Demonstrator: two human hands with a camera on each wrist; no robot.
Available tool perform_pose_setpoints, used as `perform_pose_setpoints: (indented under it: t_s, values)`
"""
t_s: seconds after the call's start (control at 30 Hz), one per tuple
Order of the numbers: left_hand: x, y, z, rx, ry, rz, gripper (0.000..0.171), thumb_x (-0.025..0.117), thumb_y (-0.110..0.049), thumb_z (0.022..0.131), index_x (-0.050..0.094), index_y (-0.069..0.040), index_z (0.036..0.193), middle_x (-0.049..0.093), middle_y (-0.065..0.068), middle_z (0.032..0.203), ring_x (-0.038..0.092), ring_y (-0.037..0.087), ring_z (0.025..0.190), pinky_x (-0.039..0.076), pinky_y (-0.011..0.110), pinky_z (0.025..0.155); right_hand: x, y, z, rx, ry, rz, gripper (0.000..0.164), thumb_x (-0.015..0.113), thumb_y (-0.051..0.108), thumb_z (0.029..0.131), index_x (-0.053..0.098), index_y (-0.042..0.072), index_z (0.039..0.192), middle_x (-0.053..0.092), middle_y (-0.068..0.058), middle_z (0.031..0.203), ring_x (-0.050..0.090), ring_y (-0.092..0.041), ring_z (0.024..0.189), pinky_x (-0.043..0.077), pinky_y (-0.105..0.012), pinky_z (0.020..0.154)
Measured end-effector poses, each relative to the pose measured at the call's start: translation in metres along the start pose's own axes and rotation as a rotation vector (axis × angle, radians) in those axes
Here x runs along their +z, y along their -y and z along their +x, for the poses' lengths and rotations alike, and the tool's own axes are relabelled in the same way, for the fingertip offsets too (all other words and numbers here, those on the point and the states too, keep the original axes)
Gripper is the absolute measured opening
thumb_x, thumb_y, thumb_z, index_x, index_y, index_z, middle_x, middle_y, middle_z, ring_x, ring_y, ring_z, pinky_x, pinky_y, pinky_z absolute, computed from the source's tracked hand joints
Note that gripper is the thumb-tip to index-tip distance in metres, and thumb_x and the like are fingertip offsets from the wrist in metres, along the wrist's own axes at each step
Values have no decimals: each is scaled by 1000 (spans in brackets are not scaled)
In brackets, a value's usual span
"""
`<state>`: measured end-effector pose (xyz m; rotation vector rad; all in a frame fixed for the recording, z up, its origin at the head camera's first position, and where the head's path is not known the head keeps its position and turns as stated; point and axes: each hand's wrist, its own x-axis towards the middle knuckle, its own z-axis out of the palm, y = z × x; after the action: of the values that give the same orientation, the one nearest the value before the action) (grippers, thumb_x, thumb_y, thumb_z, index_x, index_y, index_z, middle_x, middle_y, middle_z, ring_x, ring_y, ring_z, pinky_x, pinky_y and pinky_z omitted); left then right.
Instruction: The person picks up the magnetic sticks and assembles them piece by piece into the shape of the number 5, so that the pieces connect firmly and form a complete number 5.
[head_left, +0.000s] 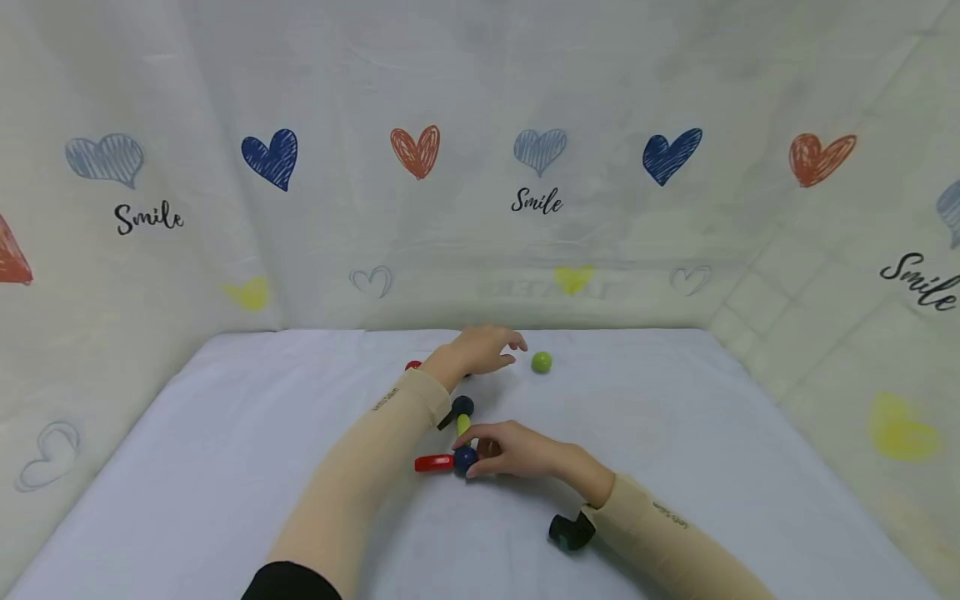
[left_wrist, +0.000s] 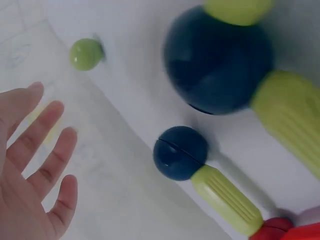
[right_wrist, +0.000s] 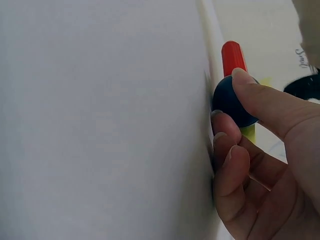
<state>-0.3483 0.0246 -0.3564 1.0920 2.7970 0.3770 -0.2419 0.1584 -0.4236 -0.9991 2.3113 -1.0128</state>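
Observation:
In the head view my left hand (head_left: 480,350) reaches over the far part of the table, fingers loosely extended and holding nothing. A small green ball (head_left: 542,362) lies just right of its fingertips; the left wrist view also shows this ball (left_wrist: 86,54) apart from the fingers. My right hand (head_left: 517,450) pinches a dark blue ball (head_left: 465,460) between thumb and fingers. A red stick (head_left: 433,463) extends left from that ball, and a yellow-green stick (head_left: 463,425) runs from it toward a second blue ball (head_left: 462,406).
Beyond the left wrist, another blue ball (left_wrist: 180,152) joins a yellow-green stick (left_wrist: 227,200) and a red ball (left_wrist: 272,227); the left forearm partly hides this group in the head view. A white cloth (head_left: 675,417) covers the table, with a heart-printed curtain (head_left: 465,233) behind.

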Motion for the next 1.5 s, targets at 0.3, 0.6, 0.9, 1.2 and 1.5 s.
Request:
perform_pose_setpoints:
  t_s: [0.3,0.6,0.9,1.2,1.5]
  values:
    - [2,-12,22,-28,177,55,48,56,-7,105,56,-27,148,52,-1,151,44,20,142,29,55,116,4,3,2,-1,-5,-1,36,77,18,94,67,12,129,62,8,86,54,-5,76,47,-23,72]
    - [5,-18,33,-59,224,121,55,53,-5,105,48,-32,153,42,-1,159,35,21,148,26,53,118,7,7,3,-20,3,-8,37,75,19,96,67,11,130,60,9,84,53,-2,74,46,-21,71]
    - [11,-18,38,-84,232,77,49,56,-13,106,51,-30,151,47,-2,156,37,21,147,19,56,120,8,9,3,-48,13,-26,38,75,19,96,66,9,131,60,11,84,52,-1,74,46,-20,71]
    - [17,-16,44,-64,229,69,38,62,-19,104,55,-24,141,59,1,141,53,20,129,30,53,113,6,5,2,-47,5,-25,37,75,19,96,65,11,131,59,11,82,51,0,73,45,-19,70]
    - [22,-16,53,-50,226,62,34,64,-22,103,56,-25,137,61,1,134,55,19,124,27,56,115,1,0,-1,-13,4,-24,38,76,20,95,66,14,132,60,11,82,53,-1,74,45,-19,69]
